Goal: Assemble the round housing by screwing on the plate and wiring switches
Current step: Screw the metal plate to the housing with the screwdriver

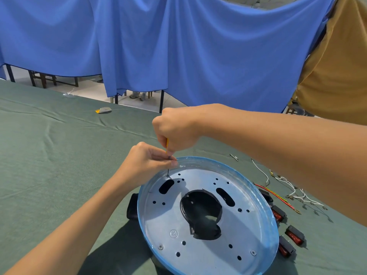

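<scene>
- Two screws (160, 247) are seen already seated in the near edge of the plate (168, 215), one to the left and one to the right.
- The plate is laid flat inside the housing (141, 219), which is set on the green cloth (59, 155) directly below the hands.
- Red switches (295, 237) are left loose on the cloth just beside the housing's right rim, not yet fitted.
- The left hand (147, 161) is held at the far-left rim; its thumb and fingertips are closed in a pinch round the lower shaft of the screwdriver (167, 144).
- The screwdriver is held nearly upright, its long axis running straight down from the right hand to a hole at the plate's far-left edge, where the tip is planted. Whether a screw sits under the tip cannot be made out clearly.
- The right hand (174, 126) is placed directly above the left, its fingers curled tight round the handle, most of which is hidden in the fist.
- The coming turn is judged to depend on the shaft being kept vertical over that hole; the left hand is nearer the tip and is best placed to steady it.
- Wires (297, 195) are spread farther right, well apart from both hands.
</scene>
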`<action>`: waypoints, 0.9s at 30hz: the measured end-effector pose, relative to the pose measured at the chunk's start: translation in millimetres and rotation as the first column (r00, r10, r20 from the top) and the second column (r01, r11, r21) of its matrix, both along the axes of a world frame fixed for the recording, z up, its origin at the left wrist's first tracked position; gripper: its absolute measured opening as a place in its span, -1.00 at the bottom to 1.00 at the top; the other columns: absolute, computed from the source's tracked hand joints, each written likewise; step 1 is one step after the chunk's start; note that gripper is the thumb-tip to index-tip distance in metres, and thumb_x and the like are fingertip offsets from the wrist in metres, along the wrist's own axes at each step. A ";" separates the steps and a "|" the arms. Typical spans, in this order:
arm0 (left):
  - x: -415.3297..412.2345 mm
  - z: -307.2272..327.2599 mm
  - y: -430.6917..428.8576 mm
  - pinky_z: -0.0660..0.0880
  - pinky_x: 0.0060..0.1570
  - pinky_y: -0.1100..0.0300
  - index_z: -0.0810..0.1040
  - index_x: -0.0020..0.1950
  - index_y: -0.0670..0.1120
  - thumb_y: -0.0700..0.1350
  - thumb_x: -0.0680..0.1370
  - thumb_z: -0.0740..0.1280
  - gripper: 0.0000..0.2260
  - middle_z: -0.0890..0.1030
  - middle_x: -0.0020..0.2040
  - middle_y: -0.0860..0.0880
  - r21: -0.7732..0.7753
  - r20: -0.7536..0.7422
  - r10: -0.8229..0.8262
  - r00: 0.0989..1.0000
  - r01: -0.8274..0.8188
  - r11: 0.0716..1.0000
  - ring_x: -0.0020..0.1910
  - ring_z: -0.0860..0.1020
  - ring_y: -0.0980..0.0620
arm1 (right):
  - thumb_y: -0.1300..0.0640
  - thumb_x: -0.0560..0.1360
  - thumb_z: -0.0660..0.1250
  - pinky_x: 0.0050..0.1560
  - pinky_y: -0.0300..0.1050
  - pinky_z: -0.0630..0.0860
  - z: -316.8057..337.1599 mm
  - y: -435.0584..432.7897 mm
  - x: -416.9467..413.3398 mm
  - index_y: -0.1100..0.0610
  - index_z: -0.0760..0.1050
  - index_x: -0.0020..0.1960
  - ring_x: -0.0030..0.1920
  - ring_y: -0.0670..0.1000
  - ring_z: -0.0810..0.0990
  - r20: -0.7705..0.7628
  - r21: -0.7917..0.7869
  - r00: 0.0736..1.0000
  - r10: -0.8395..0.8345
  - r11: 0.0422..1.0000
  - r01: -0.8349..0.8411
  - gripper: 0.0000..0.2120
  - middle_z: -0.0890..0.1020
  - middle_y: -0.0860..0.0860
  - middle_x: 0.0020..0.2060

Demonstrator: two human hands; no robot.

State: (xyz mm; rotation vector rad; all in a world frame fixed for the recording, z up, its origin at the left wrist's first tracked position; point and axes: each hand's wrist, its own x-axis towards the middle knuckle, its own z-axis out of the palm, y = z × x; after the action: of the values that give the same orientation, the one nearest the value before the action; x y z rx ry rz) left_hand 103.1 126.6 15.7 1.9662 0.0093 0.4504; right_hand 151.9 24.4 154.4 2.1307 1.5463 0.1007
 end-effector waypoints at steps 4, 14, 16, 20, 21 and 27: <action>-0.1 1.1 0.2 0.48 -0.15 0.44 0.73 -0.25 0.15 -0.19 0.40 0.57 -0.79 0.73 -0.24 0.10 -0.005 -0.003 -0.012 1.000 0.012 1.000 -0.25 0.62 0.32 | 0.17 0.47 0.31 -0.42 -0.14 0.30 -0.4 6.5 -3.4 0.08 0.26 -0.42 -0.39 -0.06 0.31 0.002 -0.010 0.998 -0.061 0.998 0.061 -0.65 0.38 -0.01 -0.47; -3.6 3.1 0.9 0.55 0.21 0.02 0.73 -0.19 0.08 -0.22 0.47 0.50 -0.82 0.74 -0.17 0.07 -0.035 -0.047 -0.054 0.997 0.052 0.998 -0.04 0.68 0.11 | 0.21 0.53 0.24 -0.69 -0.43 0.22 -2.5 29.9 -13.2 0.19 0.60 -0.08 -0.51 -0.04 0.38 -0.069 -0.090 0.903 -0.424 0.904 0.417 -0.83 0.54 0.00 -0.37; -2.1 1.8 -0.1 0.55 0.20 0.01 0.73 -0.16 0.08 -0.21 0.48 0.49 -0.83 0.74 -0.16 0.06 -0.042 -0.046 -0.065 0.997 0.063 0.997 -0.05 0.68 0.08 | 0.18 0.57 0.19 -0.59 -0.37 0.30 0.6 25.6 -9.6 0.19 0.62 0.04 -0.44 -0.02 0.39 -0.117 -0.100 0.861 -0.496 0.868 0.486 -0.77 0.56 0.01 -0.28; 2.4 -1.1 -0.6 0.52 0.04 -0.07 0.75 -0.19 0.14 -0.18 0.51 0.48 -0.79 0.74 -0.16 -0.07 -0.012 -0.046 -0.076 0.996 0.075 0.997 -0.18 0.57 -0.03 | 0.17 0.53 0.16 -0.46 -0.27 0.35 3.0 12.2 -3.2 0.16 0.56 -0.14 -0.44 0.02 0.42 -0.161 -0.061 0.856 -0.491 0.871 0.488 -0.79 0.68 -0.01 -0.30; 3.0 -1.5 -0.3 0.53 0.08 -0.10 0.75 -0.18 0.12 -0.19 0.51 0.48 -0.80 0.74 -0.16 -0.04 -0.011 -0.045 -0.075 0.996 0.074 0.997 -0.16 0.60 0.00 | 0.15 0.53 0.18 -0.45 -0.27 0.37 2.8 10.4 -3.1 0.17 0.52 -0.19 -0.46 0.03 0.45 -0.172 -0.059 0.865 -0.471 0.882 0.468 -0.80 0.70 0.01 -0.31; 1.7 -1.1 -0.2 0.54 0.22 0.02 0.74 -0.08 0.02 -0.20 0.52 0.46 -0.88 0.74 -0.18 0.11 -0.008 -0.062 -0.076 0.995 0.076 0.997 -0.03 0.68 0.16 | -0.02 0.45 0.42 -0.61 -0.26 0.28 14.5 1.2 -11.4 -0.04 0.59 -0.14 -0.41 -0.12 0.43 0.120 -0.129 0.993 0.013 0.992 0.003 -0.93 0.57 -0.03 -0.23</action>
State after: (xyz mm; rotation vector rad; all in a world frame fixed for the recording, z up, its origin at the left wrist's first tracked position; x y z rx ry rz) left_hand 104.8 126.5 14.7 1.9669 -0.0246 0.3386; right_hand 140.5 25.6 168.9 1.9829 1.4487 0.1256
